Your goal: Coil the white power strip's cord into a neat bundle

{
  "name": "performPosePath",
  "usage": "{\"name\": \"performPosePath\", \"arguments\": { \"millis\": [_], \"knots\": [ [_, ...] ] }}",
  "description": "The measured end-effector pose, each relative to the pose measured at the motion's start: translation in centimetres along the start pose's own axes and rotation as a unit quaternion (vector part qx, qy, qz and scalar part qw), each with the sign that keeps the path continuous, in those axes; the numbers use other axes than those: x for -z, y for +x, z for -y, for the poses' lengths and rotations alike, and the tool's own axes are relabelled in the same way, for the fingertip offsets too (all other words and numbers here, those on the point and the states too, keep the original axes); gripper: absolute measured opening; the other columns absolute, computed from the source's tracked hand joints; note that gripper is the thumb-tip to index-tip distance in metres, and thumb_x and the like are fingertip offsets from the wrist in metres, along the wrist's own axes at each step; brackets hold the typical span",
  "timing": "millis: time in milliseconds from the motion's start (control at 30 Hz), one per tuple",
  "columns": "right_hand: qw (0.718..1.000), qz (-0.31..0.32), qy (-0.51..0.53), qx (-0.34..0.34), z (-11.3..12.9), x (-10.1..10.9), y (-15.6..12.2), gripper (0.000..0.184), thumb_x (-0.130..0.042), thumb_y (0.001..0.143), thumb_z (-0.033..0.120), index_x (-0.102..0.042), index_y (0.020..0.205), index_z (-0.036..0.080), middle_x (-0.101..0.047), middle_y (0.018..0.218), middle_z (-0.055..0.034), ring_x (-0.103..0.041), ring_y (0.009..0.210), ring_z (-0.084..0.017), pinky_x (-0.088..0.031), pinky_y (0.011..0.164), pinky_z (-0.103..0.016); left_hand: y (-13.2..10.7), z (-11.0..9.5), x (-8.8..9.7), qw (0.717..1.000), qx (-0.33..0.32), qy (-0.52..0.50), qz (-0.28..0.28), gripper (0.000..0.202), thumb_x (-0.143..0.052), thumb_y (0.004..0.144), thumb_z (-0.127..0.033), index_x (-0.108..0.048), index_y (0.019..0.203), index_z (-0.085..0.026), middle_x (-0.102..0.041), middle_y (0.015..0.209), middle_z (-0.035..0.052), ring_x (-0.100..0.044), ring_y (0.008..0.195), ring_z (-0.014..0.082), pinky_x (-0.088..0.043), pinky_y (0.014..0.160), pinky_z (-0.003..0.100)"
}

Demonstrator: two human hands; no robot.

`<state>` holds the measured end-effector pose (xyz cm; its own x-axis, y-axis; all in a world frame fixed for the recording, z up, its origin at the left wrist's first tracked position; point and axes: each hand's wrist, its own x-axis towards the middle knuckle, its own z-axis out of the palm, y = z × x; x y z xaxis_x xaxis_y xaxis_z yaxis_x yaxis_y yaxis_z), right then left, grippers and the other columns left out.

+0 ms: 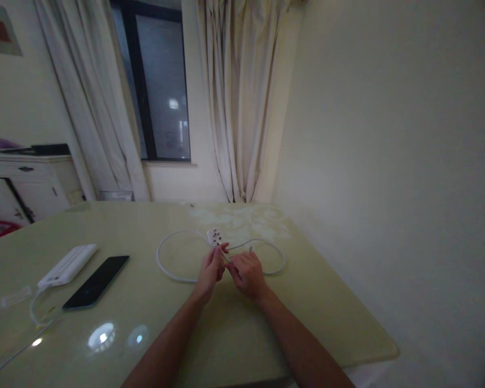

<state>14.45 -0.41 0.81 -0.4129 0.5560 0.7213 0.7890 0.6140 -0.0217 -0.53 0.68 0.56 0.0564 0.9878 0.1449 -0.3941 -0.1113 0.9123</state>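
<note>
A white power strip (215, 236) with dark socket holes shows just beyond my left fingertips. Its pale power cord (166, 272) curves in one loop to the left and another to the right on the table. My left hand (210, 271) is closed, thumb on top, around a part of the cord close to the strip; whether it also touches the strip is hard to see. Right beside it, my right hand (248, 274) is closed on the cord too, and a short length spans the gap between the hands. A small grey tip (250, 249) pokes up behind my right knuckles.
The glossy greenish table (327, 312) reflects ceiling lights. On its left lie a black phone (97, 283) and a white power bank (68, 265) with a thin white cable (12, 357). A plain wall (388, 161) borders the right side; curtains (242, 97) hang behind.
</note>
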Motion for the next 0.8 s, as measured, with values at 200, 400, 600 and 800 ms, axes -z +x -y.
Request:
{"name": "performPosePath", "arguments": {
  "millis": [200, 400, 600, 800],
  "knots": [
    [0.997, 0.071, -0.042, 0.012, 0.1, -1.1, 0.4, 0.014, -0.054, 0.102, 0.026, -0.066, 0.097, 0.021, -0.073, 0.090, -0.0058, -0.061, 0.088, -0.021, -0.038, 0.080, -0.033, 1.2, -1.3, 1.0, 0.980, 0.046, -0.180, -0.065, 0.046, -0.085, 0.073, -0.049, -0.063, 0.099, -0.018, -0.067, 0.085, -0.0016, -0.033, 0.042, 0.0008, -0.023, 0.035, 0.014],
    [0.993, 0.075, -0.095, -0.018, -2.0, -1.9, 0.8, 0.015, -0.056, 0.100, 0.016, -0.070, 0.105, 0.019, -0.073, 0.095, -0.0075, -0.062, 0.094, -0.022, -0.042, 0.087, -0.034, 1.2, -2.5, 1.1, 0.975, -0.012, -0.213, -0.063, 0.050, -0.092, 0.065, -0.045, -0.059, 0.093, -0.020, -0.066, 0.081, -0.0043, -0.038, 0.043, 0.0013, -0.025, 0.035, 0.012],
    [0.989, 0.074, -0.099, -0.082, -3.8, -0.7, 0.7, 0.024, -0.053, 0.100, 0.013, -0.068, 0.117, 0.019, -0.072, 0.102, -0.0100, -0.060, 0.100, -0.024, -0.043, 0.092, -0.036, 1.1, -3.0, 1.4, 0.988, -0.051, -0.140, -0.042, 0.043, -0.086, 0.071, -0.051, -0.066, 0.084, -0.015, -0.071, 0.087, 0.0034, -0.035, 0.044, 0.0004, -0.025, 0.036, 0.014],
    [0.990, 0.070, -0.083, -0.091, -3.9, -0.5, 0.5, 0.027, -0.051, 0.099, 0.011, -0.068, 0.117, 0.020, -0.070, 0.104, -0.0097, -0.059, 0.102, -0.024, -0.043, 0.094, -0.036, 1.2, -2.7, 1.8, 0.989, -0.075, -0.103, -0.074, 0.044, -0.086, 0.070, -0.052, -0.071, 0.083, -0.012, -0.064, 0.068, 0.0004, -0.036, 0.042, 0.0012, -0.024, 0.037, 0.015]
  ]
}}
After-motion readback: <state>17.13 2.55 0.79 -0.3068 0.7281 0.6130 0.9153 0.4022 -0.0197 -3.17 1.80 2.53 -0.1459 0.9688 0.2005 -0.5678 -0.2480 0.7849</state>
